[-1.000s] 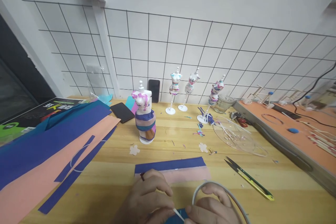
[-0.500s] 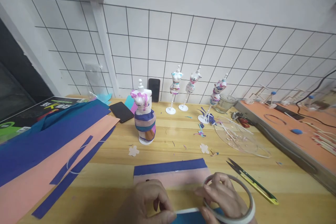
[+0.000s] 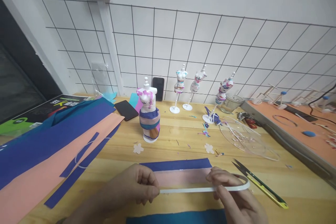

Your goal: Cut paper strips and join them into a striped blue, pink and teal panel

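A thin white strip of tape (image 3: pixel 187 190) stretches straight between my two hands, above the table's near side. My left hand (image 3: pixel 139 185) pinches its free end between thumb and fingers. My right hand (image 3: pixel 228 189) is closed on the roll of tape (image 3: pixel 244 183), seen nearly edge-on. Behind the strip lies a flat piece with a dark blue band (image 3: pixel 181 163) along the top and a pale pink band (image 3: pixel 183 176) below. Nearer me, at the bottom edge, is a teal piece (image 3: pixel 175 217), partly out of frame.
Yellow-handled thread snips (image 3: pixel 262 185) lie at the right. A mannequin wrapped in coloured strips (image 3: pixel 148 115) stands behind, with three smaller mannequins (image 3: pixel 181 80) farther back. Coloured sheets (image 3: pixel 65 147) cover the left side. An orange-topped tray (image 3: pixel 291 133) stands at the right.
My hands have lifted off the teal piece and drawn apart, pulling the tape strip taut. The roll has tilted from facing me to nearly edge-on. The camera view has shifted slightly.
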The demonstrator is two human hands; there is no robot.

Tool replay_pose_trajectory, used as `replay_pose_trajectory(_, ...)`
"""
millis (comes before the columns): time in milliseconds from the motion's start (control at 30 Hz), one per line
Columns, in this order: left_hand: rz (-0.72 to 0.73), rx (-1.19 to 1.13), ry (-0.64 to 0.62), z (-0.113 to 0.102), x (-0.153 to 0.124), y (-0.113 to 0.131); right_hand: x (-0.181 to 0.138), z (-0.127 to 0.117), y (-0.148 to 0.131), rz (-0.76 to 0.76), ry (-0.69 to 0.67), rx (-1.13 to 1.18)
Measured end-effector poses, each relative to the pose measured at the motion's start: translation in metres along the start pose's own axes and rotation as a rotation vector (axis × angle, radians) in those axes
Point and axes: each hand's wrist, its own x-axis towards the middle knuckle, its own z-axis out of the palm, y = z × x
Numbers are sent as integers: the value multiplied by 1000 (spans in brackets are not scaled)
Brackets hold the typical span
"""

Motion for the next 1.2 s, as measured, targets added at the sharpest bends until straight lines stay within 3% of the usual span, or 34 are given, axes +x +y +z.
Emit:
replay_pose_trajectory(133,-52,51,48,-1,4,-3,5,-2,-4,-182,0,-157)
replay_pose_trajectory(267,-81,135,109,-6,5,-2,18,0,-11,-344,-108,-200)
replay_pose_trajectory(600,-104,358,144,-31,3,-9,9,7,-4,-38,-51,18)
replay_pose_trajectory(833,-70,371,138,-47,-3,-6,9,2,9,-283,-263,-258)
replay_pose_trajectory(1000,-89,376,126,-49,-3,-7,13,1,12,-253,-424,-459)
replay_pose_trajectory(1200,-107,398,154,-41,0,-11,10,-4,14,-97,-579,-610)
